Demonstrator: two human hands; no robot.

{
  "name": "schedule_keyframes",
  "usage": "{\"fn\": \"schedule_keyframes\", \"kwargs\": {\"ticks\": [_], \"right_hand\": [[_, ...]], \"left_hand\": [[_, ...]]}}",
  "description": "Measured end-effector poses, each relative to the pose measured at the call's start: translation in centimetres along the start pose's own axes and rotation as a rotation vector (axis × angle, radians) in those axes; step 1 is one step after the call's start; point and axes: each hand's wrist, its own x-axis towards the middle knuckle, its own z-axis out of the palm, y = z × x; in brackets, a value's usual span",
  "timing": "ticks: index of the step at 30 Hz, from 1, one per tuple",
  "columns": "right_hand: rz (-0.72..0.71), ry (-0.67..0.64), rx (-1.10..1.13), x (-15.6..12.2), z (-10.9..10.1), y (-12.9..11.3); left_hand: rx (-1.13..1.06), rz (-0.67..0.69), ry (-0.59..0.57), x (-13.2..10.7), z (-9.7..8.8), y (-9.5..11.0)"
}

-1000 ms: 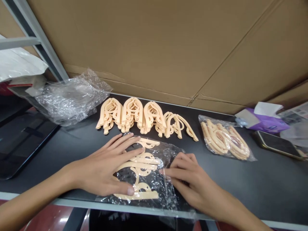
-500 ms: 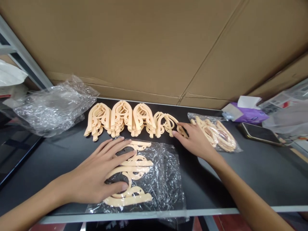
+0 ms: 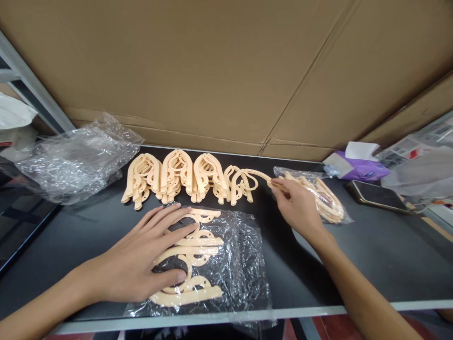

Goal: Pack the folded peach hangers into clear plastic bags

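Observation:
My left hand (image 3: 145, 257) lies flat with fingers spread on a clear plastic bag (image 3: 237, 264) that holds several peach-coloured plastic hanger pieces (image 3: 198, 245), near the table's front edge. My right hand (image 3: 297, 208) is pinched on the end of one peach hanger piece (image 3: 253, 174), lifting it from the right end of a row of stacked hanger pieces (image 3: 177, 177) at the back of the black table (image 3: 382, 255).
A second filled bag of hanger pieces (image 3: 327, 198) lies just right of my right hand. Crumpled empty plastic bags (image 3: 74, 160) sit at the back left. A purple tissue pack (image 3: 357, 167) and a phone (image 3: 377, 196) lie at the right. Cardboard (image 3: 226, 71) walls the back.
My right hand left the near bag, reached to the right end of the row and picked up one hanger piece. My left hand stayed flat on the bag.

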Motion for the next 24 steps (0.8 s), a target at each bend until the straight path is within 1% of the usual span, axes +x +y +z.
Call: {"fn": "schedule_keyframes", "kwargs": {"ticks": [4,7,10,13,16,20,24], "right_hand": [[-0.006,0.051,0.035,0.2,-0.5,0.3],[-0.059,0.081,0.047,0.3,-1.3,0.6],[-0.136,0.107,0.042,0.0,-2.5,1.2],[-0.171,0.133,0.042,-1.0,-4.0,2.0],[-0.122,0.127,0.069,-2.9,-5.9,2.8],[-0.001,0.058,0.079,-5.7,-9.1,4.1],[0.093,-0.003,0.042,-8.2,-12.3,6.4]], "left_hand": [[0.008,-0.008,-0.013,-0.1,-0.1,-0.1],[0.011,0.005,-0.055,-0.1,-0.2,-0.1],[0.008,-0.009,-0.026,-0.1,-0.1,0.0],[0.018,-0.009,-0.012,-0.1,0.0,0.0],[0.024,0.008,-0.037,-0.1,0.0,-0.1],[0.029,0.008,-0.035,0.0,-0.2,-0.2],[0.057,0.018,-0.034,0.1,-0.1,-0.3]]}}
